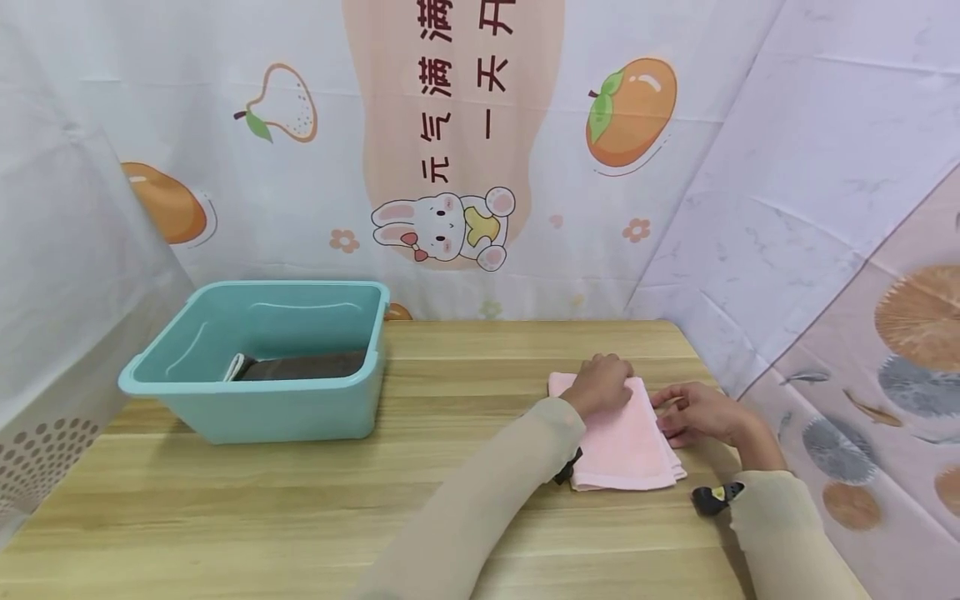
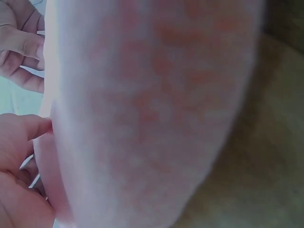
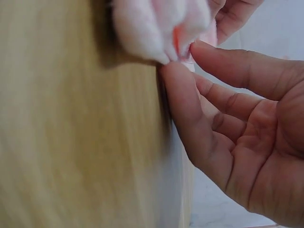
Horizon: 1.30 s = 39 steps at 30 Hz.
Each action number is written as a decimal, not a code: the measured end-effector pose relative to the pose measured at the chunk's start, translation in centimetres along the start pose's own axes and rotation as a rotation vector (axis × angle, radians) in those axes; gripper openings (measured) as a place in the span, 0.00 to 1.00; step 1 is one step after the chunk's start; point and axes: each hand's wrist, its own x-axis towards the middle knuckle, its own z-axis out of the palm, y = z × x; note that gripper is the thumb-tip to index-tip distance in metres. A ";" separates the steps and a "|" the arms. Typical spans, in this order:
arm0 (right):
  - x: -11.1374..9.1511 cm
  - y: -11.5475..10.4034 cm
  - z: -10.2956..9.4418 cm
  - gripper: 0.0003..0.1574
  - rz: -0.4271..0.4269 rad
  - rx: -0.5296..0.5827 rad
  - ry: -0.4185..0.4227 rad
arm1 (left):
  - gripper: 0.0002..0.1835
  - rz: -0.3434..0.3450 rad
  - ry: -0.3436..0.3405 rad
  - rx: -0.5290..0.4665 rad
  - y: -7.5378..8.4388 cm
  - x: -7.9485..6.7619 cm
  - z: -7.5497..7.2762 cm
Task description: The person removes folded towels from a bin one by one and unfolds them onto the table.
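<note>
A pink towel point(image 1: 626, 454), folded into stacked layers, lies on the right part of the table. Across its far end reaches my left hand point(image 1: 602, 385); in the left wrist view that hand point(image 2: 19, 152) pinches the towel's edge point(image 2: 142, 114) with the thumb. On the towel's right side is my right hand point(image 1: 705, 414). The right wrist view shows thumb and forefinger of this hand point(image 3: 256, 128) pinching the folded edges point(image 3: 142, 33) close over the wood. Part of the towel is hidden under my left hand and sleeve.
At the left stands a light-blue plastic bin point(image 1: 247, 387) with a dark folded cloth point(image 1: 315, 367) and a white-edged piece point(image 1: 236, 367) inside. The wooden table point(image 1: 450, 383) ends at a printed curtain behind, and another curtain hangs close on the right.
</note>
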 end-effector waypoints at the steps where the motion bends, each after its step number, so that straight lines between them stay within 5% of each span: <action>1: 0.1 0.0 0.0 0.33 -0.003 -0.002 -0.003 | 0.11 0.003 0.005 -0.017 -0.1 0.0 -0.1; 17: 0.9 -0.5 0.4 0.31 0.021 -0.002 -0.004 | 0.07 0.191 -0.045 -0.327 -2.4 -1.4 -3.5; 27: 0.3 0.3 -0.2 0.32 -0.016 0.009 -0.049 | 0.07 0.290 -0.040 -0.323 -2.8 -2.7 -5.0; 39: 0.0 0.4 -0.3 0.31 -0.048 -0.002 -0.076 | 0.05 0.303 -0.012 -0.390 -3.7 -5.0 -6.4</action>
